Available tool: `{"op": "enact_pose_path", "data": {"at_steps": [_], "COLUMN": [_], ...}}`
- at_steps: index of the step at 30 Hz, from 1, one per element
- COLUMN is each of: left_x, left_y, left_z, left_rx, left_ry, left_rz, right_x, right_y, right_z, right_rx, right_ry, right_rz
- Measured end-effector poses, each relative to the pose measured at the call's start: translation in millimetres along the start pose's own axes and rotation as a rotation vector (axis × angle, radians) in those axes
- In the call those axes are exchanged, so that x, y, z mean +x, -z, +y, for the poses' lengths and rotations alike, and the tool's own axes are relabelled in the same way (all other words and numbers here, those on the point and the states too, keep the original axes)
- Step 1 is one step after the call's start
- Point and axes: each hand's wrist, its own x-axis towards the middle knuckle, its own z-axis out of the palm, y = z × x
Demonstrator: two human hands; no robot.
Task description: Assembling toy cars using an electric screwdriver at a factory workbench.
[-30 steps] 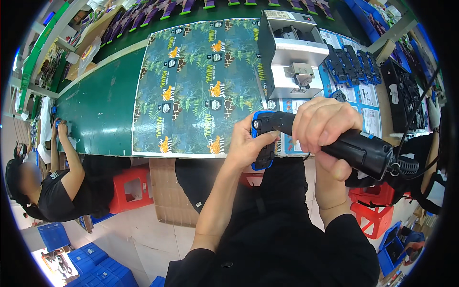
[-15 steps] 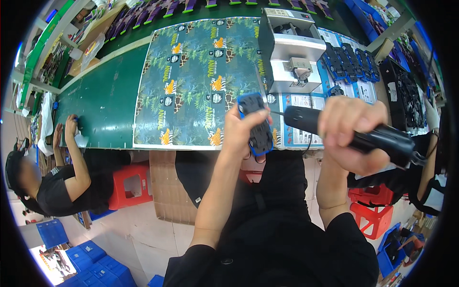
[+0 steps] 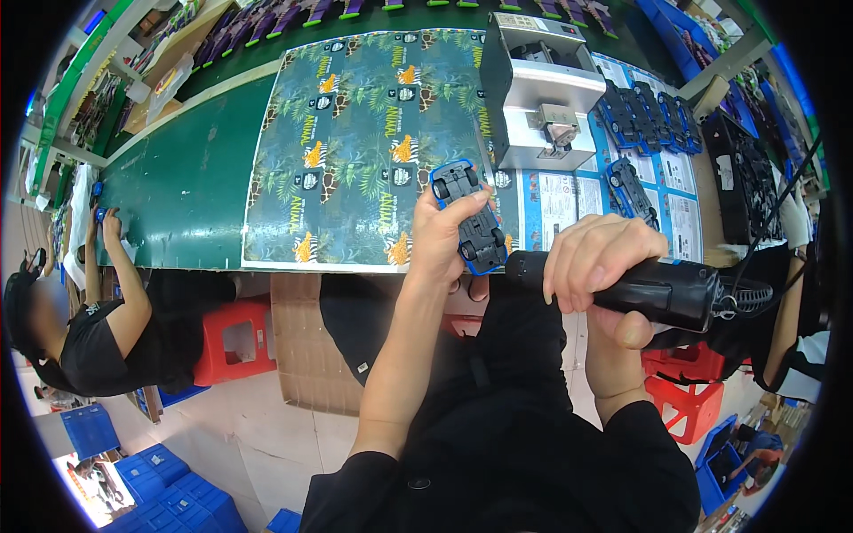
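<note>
Two hands (image 3: 434, 238) (image 3: 606, 266), toy car (image 3: 481, 238), screwdriver (image 3: 662, 291), yellow-lettered sheet (image 3: 355, 191)

Pale tiled floor (image 3: 271, 444), red stools (image 3: 211, 342) beside a green workbench (image 3: 191, 191), grey shelf framing (image 3: 730, 64) at upper right, probably metal.

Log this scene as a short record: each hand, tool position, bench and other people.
Left hand: gripping a blue-and-black toy car, underside showing
Right hand: wrapped around a black handheld tool
Tool position: front end close to the held car; contact unclear
Bench: jungle-print sheet, silver machine, single toy car, group of toy cars
Other people: person at left; another partly visible at right
</note>
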Motion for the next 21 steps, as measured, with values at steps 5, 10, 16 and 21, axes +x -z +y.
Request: {"op": "enact_pose_path", "data": {"at_steps": [5, 10, 16, 21], "left_x": [-1, 0, 8, 6], "left_y": [-3, -3, -1, -1], "left_z": [4, 5, 6, 7], "left_rx": [0.033, 0.016, -0.029, -0.036], "left_ry": [0.027, 0.054, 0.078, 0.133], "left_rz": [0.035, 0.032, -0.01, 0.002], "right_x": [9, 10, 23, 24], "right_y": [6, -7, 4, 16], "right_z": [5, 7, 20, 29], "right_rx": [-0.015, -0.01, 0.079, 0.226], "right_ry": [0.031, -0.008, 0.02, 0.007], "right_rz": [-0.181, -0.052, -0.311, -0.389]}}
